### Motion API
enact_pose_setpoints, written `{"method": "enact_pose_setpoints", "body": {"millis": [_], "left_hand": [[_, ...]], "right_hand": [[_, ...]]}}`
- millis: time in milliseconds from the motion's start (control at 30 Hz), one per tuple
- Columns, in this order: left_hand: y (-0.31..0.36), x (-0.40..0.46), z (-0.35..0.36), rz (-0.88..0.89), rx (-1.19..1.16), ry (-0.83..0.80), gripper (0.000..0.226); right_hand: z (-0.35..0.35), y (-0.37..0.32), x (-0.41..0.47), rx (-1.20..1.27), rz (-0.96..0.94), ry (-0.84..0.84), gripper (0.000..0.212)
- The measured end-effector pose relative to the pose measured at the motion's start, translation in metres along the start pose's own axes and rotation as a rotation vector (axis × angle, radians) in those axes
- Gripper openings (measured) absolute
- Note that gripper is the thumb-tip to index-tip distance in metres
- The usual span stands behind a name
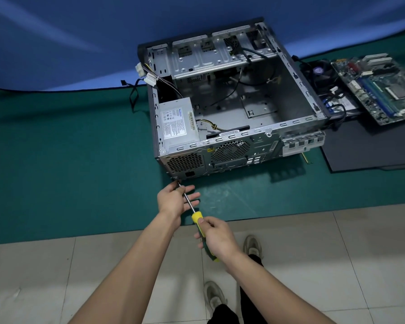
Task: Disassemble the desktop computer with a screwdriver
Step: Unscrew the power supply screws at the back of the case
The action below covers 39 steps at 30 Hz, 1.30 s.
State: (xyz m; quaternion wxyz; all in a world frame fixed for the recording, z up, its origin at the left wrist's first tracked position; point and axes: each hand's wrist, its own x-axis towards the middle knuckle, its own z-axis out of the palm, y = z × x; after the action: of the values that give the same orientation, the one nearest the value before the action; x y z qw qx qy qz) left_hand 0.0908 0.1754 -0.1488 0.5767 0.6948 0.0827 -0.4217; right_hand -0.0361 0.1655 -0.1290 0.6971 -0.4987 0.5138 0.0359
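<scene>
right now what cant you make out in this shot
All in the head view:
- Screw under the screwdriver tip: too small, shaded by the left hand.
- Power supply label: text too small.
- Motherboard: cut off by the right edge.
- Right hand hides the handle's middle.

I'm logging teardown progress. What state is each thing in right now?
computer case: side open, lying flat on the green mat.
power supply: in the case.
motherboard: out, lying right of the case.
screwdriver: tip at the case's lower rear corner.
right hand: grips the handle.
left hand: fingers straight, steadying the shaft.
</scene>
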Motion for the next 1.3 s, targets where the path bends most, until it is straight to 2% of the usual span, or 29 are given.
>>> {"method": "enact_pose_setpoints", "body": {"millis": [267,767,933,1300], "left_hand": [[0.003,0.001,-0.001,0.021,0.028,-0.011,0.034],[0.005,0.001,-0.005,0.030,0.080,0.025,0.027],[0.006,0.000,-0.005,0.026,0.093,0.028,0.022],[-0.001,-0.003,-0.005,0.009,0.093,0.033,0.032]], "right_hand": [[0.005,-0.002,0.004,0.047,-0.015,0.051,0.020],[0.007,-0.001,0.003,0.064,-0.066,0.027,0.020],[0.007,-0.001,0.001,0.172,-0.010,-0.031,0.018],[0.007,0.009,0.003,0.137,0.003,-0.008,0.018]]}}
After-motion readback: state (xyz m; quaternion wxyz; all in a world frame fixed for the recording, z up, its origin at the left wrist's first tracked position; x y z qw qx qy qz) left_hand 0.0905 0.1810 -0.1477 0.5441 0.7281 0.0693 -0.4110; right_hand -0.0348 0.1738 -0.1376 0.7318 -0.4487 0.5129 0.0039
